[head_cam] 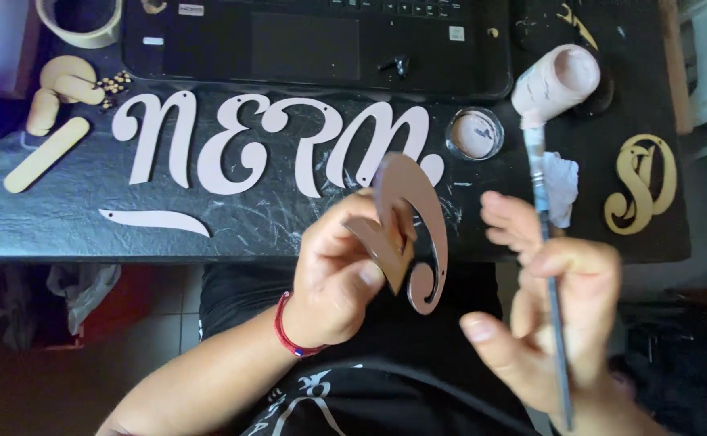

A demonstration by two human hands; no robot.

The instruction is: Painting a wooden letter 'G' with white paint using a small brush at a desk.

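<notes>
My left hand (339,274) grips a flat curly wooden letter cut-out (418,218), painted pale pink, and holds it up over the table's near edge. My right hand (551,315) holds a thin paintbrush (549,266) whose shaft runs up and away; the tip lies near a white cloth. Several painted pink cut-out letters (273,145) lie in a row on the dark table (273,226). A curved pink stroke piece (156,220) lies below them at left.
A small round jar of pink paint (475,134) and a tilted pink paint bottle (559,81) stand at the back right. An unpainted tan letter (641,182) lies far right. A black laptop (321,36), a tape roll (79,18) and wooden pieces (55,121) sit behind.
</notes>
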